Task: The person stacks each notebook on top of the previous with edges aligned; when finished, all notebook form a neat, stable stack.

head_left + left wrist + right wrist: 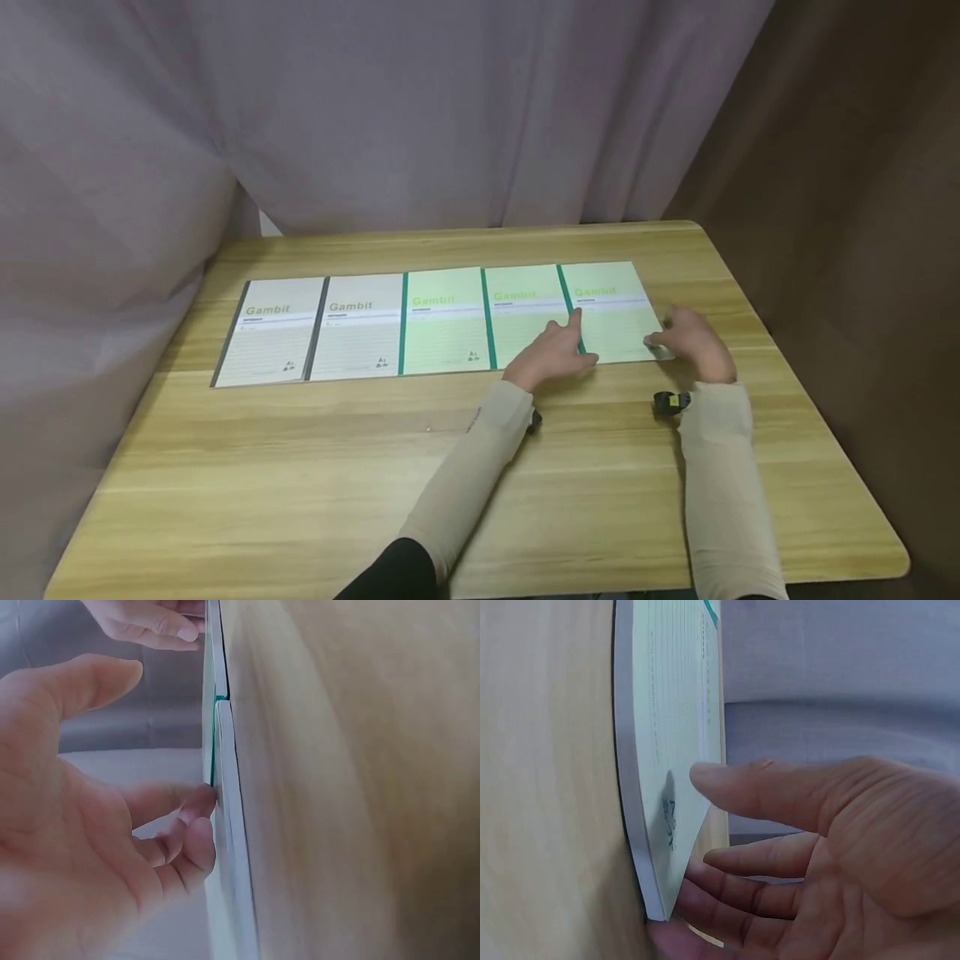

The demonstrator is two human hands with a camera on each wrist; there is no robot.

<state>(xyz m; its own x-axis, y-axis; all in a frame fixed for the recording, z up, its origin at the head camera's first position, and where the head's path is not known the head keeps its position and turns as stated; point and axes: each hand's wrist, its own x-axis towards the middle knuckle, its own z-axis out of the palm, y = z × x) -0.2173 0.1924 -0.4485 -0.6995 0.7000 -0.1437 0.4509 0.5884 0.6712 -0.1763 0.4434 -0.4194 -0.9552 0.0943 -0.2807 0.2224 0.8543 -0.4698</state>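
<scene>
Head view, place: five Gambit notebooks lie flat in a row on the wooden surface (315, 467); the rightmost notebook (611, 312) sits at about 1 o'clock from the person.
Head view, left hand (553, 354): fingers straight and lightly spread, tips pressing the green spine strip where the rightmost notebook meets its neighbour notebook (525, 321).
Head view, right hand (693, 342): fingers loosely bent, tips touching the near right corner at 3 o'clock of the cover.
Head view, axis: long axis runs 12 to 6 o'clock, title toward 12, spine at 9.
Left wrist view: fingers (196, 817) relaxed, gently bent, tips against the spine edge, pinching nothing.
Right wrist view: fingers (735, 784) spread; thumb on the cover, the rest at or under the corner (656, 904), which looks slightly raised.
Handling, as a judgement: light, thin, floppy, smooth-covered; best slid flat or lifted at the free corner.
</scene>
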